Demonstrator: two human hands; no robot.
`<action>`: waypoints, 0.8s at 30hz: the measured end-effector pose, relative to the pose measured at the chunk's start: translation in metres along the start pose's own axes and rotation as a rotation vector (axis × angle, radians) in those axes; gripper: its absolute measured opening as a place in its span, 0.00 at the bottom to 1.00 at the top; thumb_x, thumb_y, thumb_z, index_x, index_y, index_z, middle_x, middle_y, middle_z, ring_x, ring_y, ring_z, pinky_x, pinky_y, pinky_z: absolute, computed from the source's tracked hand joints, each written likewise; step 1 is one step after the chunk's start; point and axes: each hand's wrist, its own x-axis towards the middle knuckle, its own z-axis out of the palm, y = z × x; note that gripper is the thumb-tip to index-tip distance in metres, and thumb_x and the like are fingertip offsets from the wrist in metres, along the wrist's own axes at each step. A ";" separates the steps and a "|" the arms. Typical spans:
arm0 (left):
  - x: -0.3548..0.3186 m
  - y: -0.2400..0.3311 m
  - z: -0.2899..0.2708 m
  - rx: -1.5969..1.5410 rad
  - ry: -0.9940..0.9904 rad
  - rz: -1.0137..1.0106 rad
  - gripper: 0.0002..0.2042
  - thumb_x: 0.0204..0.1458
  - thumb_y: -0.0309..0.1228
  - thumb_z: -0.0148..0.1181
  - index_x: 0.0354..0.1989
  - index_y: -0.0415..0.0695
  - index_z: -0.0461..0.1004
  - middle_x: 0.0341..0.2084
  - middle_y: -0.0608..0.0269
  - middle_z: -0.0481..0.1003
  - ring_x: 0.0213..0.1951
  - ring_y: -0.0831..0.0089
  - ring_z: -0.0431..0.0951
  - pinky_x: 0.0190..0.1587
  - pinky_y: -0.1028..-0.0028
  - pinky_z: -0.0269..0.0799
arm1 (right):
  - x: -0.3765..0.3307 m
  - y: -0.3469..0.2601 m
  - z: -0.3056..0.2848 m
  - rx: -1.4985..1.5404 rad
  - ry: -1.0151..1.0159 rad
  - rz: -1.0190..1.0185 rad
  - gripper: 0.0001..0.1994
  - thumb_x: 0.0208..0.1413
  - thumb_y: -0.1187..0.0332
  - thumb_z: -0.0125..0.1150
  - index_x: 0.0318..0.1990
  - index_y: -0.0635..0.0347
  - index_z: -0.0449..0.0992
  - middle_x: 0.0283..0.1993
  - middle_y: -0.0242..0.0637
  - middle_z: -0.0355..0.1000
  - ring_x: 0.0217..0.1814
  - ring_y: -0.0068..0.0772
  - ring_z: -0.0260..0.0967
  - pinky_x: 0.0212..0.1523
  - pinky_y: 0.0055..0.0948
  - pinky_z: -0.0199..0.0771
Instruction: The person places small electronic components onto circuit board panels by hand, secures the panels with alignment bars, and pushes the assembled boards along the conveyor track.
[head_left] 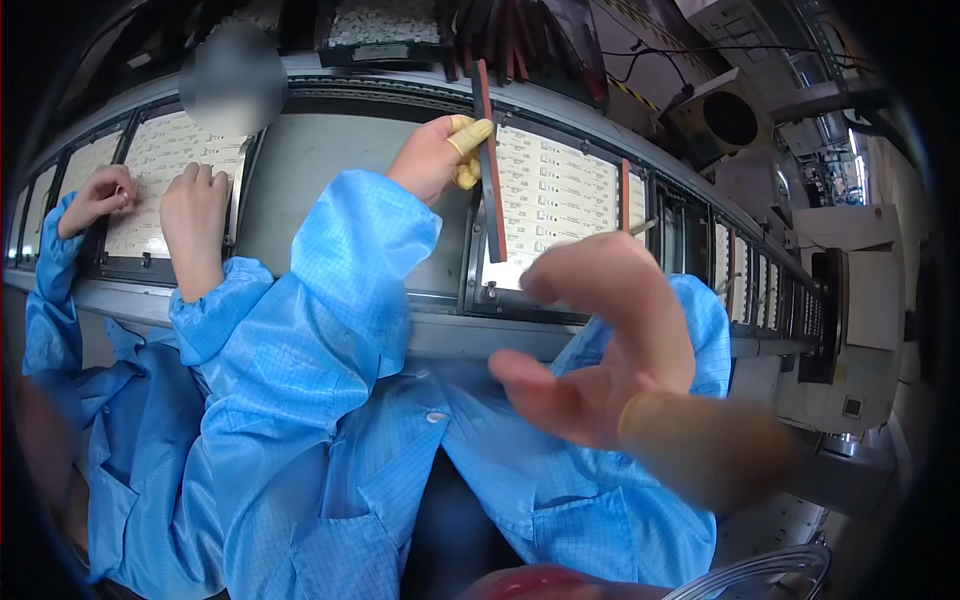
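One long conveyor line [320,140], grey and dark-edged, curving across the view. One white printed panel [560,190], lying flat in it. One slim dark bar [491,190], red along its side, standing over the panel's left edge; whether it touches cannot be told. One right hand [640,330], blurred, raised in the foreground, fingers spread, nothing visible in it. One left hand [435,155], pinching the bar around its upper half. Step in hand, by judgement: holding the bar over the panel; any next move calls for a firm pinch.
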 end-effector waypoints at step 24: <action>-0.007 -0.005 -0.005 0.575 0.339 0.098 0.08 0.52 0.31 0.57 0.33 0.38 0.74 0.23 0.67 0.74 0.26 0.81 0.69 0.29 0.77 0.65 | -0.091 0.160 0.059 0.105 0.163 0.737 0.30 0.48 0.78 0.56 0.61 0.61 0.57 0.18 0.23 0.57 0.19 0.11 0.54 0.20 0.16 0.56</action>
